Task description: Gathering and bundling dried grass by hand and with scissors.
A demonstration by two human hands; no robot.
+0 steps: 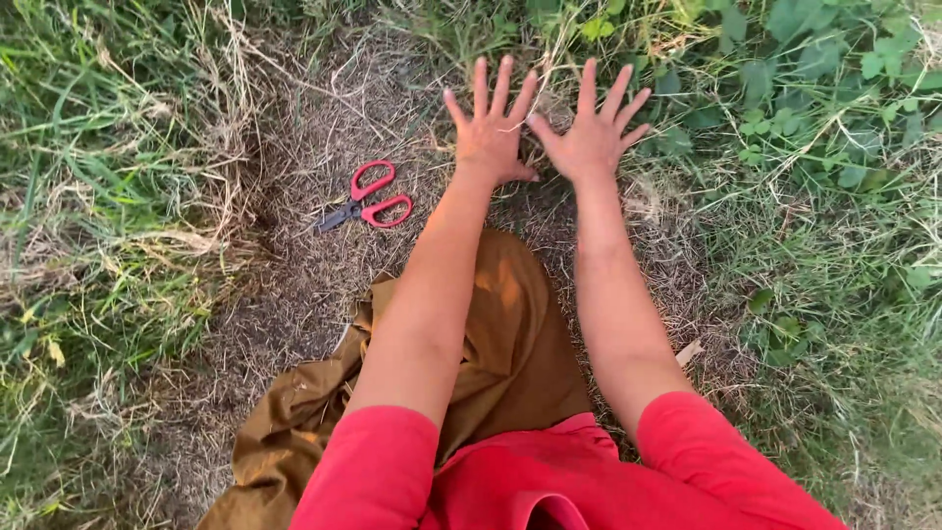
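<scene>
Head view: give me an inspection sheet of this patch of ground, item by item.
Surface: bare patch of dry, cut straw-coloured grass.
Job's things: red-handled scissors with dark blades lie shut on the dry patch, apart from both hands, on the left hand's side.
Clutter: nothing seen.
Grippers: left hand and right hand are both empty, fingers spread, palms down over the dry grass, thumbs close together.
Cables: nothing seen.
Surroundings: tall green grass on the left, broad-leaved green weeds on the right; the person's mustard-brown cloth garment and red short sleeves fill the lower frame.
</scene>
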